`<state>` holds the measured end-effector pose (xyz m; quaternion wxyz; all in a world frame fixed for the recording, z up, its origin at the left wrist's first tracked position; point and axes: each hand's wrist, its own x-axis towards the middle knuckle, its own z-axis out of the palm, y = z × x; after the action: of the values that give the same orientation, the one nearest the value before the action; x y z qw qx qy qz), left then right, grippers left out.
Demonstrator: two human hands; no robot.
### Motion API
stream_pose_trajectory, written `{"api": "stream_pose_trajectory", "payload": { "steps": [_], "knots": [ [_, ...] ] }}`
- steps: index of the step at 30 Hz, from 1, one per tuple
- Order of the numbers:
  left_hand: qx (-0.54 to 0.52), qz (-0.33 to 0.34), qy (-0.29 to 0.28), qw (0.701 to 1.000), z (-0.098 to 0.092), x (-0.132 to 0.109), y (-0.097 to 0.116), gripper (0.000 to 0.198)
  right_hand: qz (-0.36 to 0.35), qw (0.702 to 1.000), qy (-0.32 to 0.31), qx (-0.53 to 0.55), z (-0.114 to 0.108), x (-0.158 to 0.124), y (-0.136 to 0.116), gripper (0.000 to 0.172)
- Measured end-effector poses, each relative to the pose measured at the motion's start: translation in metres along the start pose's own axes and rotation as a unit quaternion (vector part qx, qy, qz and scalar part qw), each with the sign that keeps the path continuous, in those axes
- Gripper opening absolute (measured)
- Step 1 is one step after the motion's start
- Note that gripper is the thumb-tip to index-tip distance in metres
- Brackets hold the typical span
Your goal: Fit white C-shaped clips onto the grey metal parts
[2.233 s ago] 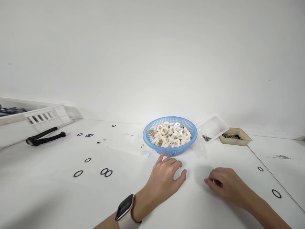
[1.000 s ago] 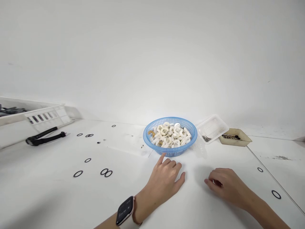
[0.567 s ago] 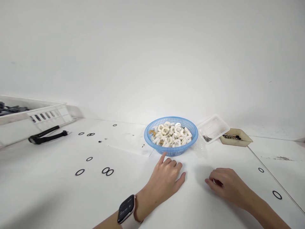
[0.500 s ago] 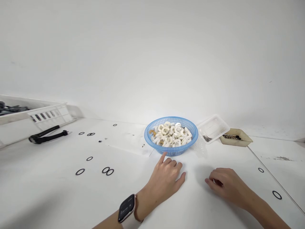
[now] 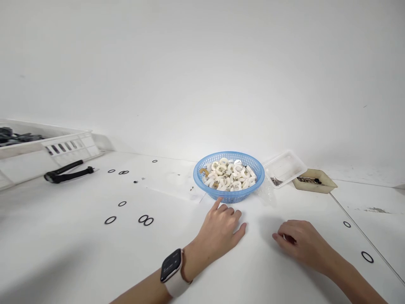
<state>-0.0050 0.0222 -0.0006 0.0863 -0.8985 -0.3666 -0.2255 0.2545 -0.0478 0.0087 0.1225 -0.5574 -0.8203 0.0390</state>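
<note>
Staying put — hands (image 5: 218, 230) (image 5: 303, 244) near the blue basket (image 5: 228, 194).

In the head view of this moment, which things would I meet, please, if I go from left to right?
White crate → nearer pair of black rings → smartwatch → blue basket → right hand → nearest black ring on the right.

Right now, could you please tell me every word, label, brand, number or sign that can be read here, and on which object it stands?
No text can be read.
Smartwatch screen, on the left wrist: light marks, too small and blurred to read.
Blue basket, white crate: no lettering that I can make out.
</note>
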Motion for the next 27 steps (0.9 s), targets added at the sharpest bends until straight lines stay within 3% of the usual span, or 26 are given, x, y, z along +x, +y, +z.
{"api": "stream_pose_trajectory", "payload": {
  "steps": [13,27],
  "knots": [
    [-0.007,-0.003,-0.025,1.000,-0.0023,0.0007,0.0026,0.023,0.018,1.000,-0.014,0.011,-0.0032,0.0003,-0.0030,0.031],
    [-0.015,-0.007,-0.027,1.000,-0.0001,0.0000,0.0023,0.023,0.011,1.000,-0.015,0.006,-0.0005,-0.0004,-0.0020,0.036]
  ]
}}
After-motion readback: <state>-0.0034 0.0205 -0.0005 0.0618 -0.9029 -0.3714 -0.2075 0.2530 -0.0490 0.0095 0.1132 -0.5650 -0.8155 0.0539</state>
